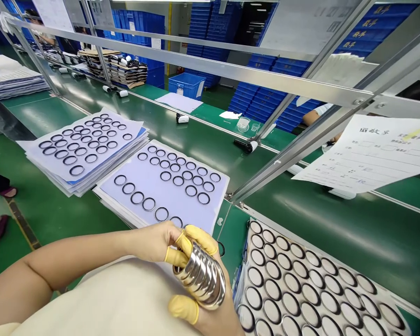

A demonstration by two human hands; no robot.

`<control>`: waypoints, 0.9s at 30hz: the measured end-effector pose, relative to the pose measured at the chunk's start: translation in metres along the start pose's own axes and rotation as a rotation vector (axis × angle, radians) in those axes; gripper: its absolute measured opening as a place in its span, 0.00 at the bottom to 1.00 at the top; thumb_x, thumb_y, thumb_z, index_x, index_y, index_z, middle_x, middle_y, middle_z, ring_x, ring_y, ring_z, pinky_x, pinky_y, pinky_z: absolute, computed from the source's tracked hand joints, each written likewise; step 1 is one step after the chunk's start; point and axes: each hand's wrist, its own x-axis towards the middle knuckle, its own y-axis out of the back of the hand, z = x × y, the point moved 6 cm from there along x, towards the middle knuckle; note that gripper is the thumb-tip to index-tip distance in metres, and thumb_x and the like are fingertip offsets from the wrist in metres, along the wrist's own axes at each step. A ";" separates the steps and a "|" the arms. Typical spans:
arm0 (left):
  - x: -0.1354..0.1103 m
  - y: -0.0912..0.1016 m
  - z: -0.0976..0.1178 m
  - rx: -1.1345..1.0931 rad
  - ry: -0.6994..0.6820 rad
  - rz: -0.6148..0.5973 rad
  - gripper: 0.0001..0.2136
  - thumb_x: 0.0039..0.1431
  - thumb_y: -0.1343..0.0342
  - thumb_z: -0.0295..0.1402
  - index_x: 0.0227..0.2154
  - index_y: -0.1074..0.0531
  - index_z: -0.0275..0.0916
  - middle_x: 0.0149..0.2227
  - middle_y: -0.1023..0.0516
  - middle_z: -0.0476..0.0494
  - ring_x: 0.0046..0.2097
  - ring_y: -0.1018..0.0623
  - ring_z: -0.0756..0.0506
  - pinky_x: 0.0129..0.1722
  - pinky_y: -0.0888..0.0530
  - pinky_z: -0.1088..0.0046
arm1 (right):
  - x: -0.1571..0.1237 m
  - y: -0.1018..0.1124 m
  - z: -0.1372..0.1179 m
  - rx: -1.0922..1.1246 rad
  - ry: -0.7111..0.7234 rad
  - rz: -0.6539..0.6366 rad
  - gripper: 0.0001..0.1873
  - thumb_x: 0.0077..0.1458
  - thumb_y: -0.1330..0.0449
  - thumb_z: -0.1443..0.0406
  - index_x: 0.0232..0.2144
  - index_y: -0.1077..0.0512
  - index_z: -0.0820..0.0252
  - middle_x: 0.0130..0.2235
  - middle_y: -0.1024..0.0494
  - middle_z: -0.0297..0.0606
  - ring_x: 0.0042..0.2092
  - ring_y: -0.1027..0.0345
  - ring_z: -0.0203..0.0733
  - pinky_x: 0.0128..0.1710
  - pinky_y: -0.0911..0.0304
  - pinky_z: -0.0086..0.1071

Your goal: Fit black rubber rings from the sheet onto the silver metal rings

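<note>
A stack of shiny metal rings [201, 277] is held low in the middle of the view. My right hand [217, 319] comes up from the bottom edge and cradles the stack, its thumb in a yellow finger cot. My left hand [159, 242] reaches in from the left, and its yellow-capped fingertips are closed on the top end of the same stack. Just beyond the hands lies a white sheet with rows of black rings [164, 186]. To the right sits a tray of round silver discs [301, 289].
A second, thicker pile of ring sheets [84, 149] lies at the left on the green bench [49, 205]. Slanted metal frame rails [287, 154] cross in front, with a printed paper [371, 154] hanging at right. Another person's arm [313, 116] shows beyond, and feet [0, 191] at far left.
</note>
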 end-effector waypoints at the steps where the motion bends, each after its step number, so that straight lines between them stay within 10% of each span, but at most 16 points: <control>1: -0.001 0.001 0.005 0.051 -0.058 0.003 0.14 0.49 0.34 0.43 0.26 0.23 0.35 0.30 0.22 0.44 0.36 0.25 0.47 0.40 0.26 0.73 | 0.001 -0.001 0.000 0.015 -0.017 0.003 0.48 0.46 0.37 0.41 0.63 0.45 0.54 0.56 0.31 0.48 0.60 0.40 0.59 0.55 0.36 0.50; 6: -0.007 0.008 0.016 0.153 -0.171 0.026 0.16 0.55 0.39 0.43 0.22 0.27 0.35 0.29 0.24 0.43 0.35 0.26 0.48 0.38 0.27 0.74 | 0.006 -0.008 -0.002 0.028 -0.011 -0.003 0.46 0.51 0.37 0.46 0.64 0.49 0.54 0.57 0.31 0.48 0.58 0.35 0.56 0.58 0.38 0.48; 19: -0.017 0.041 -0.013 -0.260 0.051 0.108 0.19 0.44 0.31 0.44 0.22 0.28 0.32 0.26 0.30 0.49 0.30 0.30 0.51 0.35 0.31 0.75 | 0.031 -0.033 0.010 0.079 0.034 0.023 0.32 0.54 0.37 0.50 0.58 0.35 0.54 0.55 0.27 0.46 0.55 0.31 0.52 0.58 0.38 0.47; 23: -0.019 0.062 -0.010 -0.169 -0.061 0.179 0.16 0.49 0.33 0.43 0.23 0.27 0.33 0.28 0.29 0.47 0.32 0.29 0.50 0.35 0.29 0.74 | 0.042 -0.040 0.031 0.162 -0.090 0.083 0.26 0.52 0.35 0.53 0.52 0.29 0.52 0.57 0.29 0.45 0.64 0.44 0.54 0.63 0.49 0.51; 27: -0.026 0.093 -0.005 0.148 -0.233 0.388 0.07 0.58 0.42 0.32 0.28 0.23 0.34 0.33 0.24 0.43 0.37 0.26 0.47 0.39 0.27 0.72 | 0.058 -0.058 0.066 0.543 -0.372 0.140 0.21 0.46 0.31 0.51 0.42 0.23 0.53 0.51 0.22 0.44 0.56 0.33 0.54 0.58 0.41 0.50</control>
